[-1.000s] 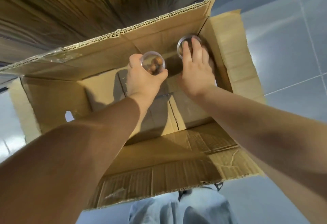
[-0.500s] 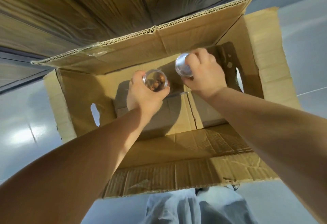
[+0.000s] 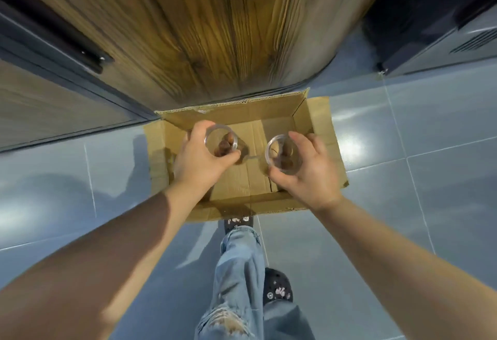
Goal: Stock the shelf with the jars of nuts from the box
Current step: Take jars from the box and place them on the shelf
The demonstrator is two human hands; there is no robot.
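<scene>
Clear round plastic jar of brown nuts (image 3: 221, 140) is gripped by the left hand (image 3: 200, 161), a second clear jar (image 3: 282, 152) by the right hand (image 3: 309, 170), both upright above the open brown cardboard box (image 3: 317, 113). The wooden cabinet (image 3: 215, 30) stands straight ahead.

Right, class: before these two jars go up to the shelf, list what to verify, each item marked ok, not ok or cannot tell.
1. Left hand has its grip round the left jar: ok.
2. Right hand has its grip round the right jar: ok.
3. Both jars lifted out of the box: ok.
4. Lids shut tight: cannot tell.
5. Box emptied: cannot tell, hands hide part of its floor.
6. Free shelf space: cannot tell, not in view.
</scene>
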